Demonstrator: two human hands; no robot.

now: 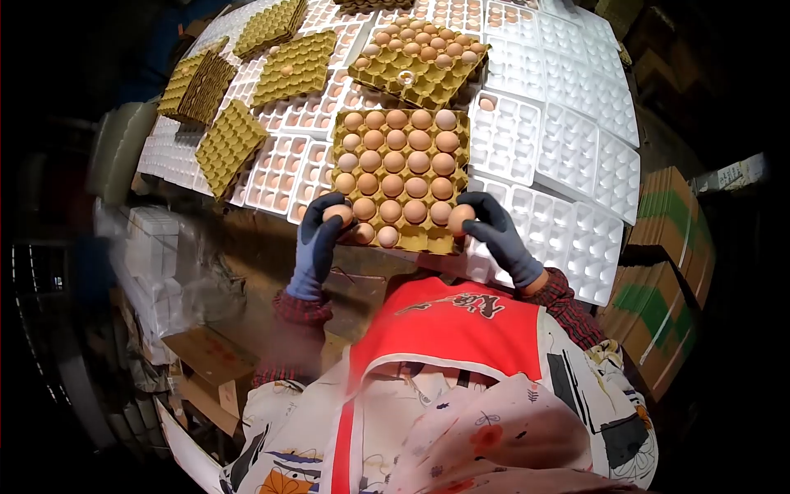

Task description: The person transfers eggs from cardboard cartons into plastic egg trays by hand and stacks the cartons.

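Observation:
A yellow-brown egg tray [436,240] lies in front of me, most of its cups filled with brown eggs [392,184]. At its near left corner my left hand [317,239], in a blue-grey glove, pinches an egg [338,216]. My right hand [497,233], gloved the same way, grips another egg [461,220] by the tray's near right edge. Along the nearest row a few cups on the right hold no egg. Just beyond lies a second pulp tray [403,76], partly filled, with a broken-looking white shell [406,78] in it.
White plastic egg trays [568,239] without eggs cover the right side; one holds a single egg [486,104]. Filled white trays [276,174] spread to the left. Stacked pulp trays [229,148] rest on them. Flattened cardboard boxes [658,272] stand at right, an opened carton [210,362] at lower left.

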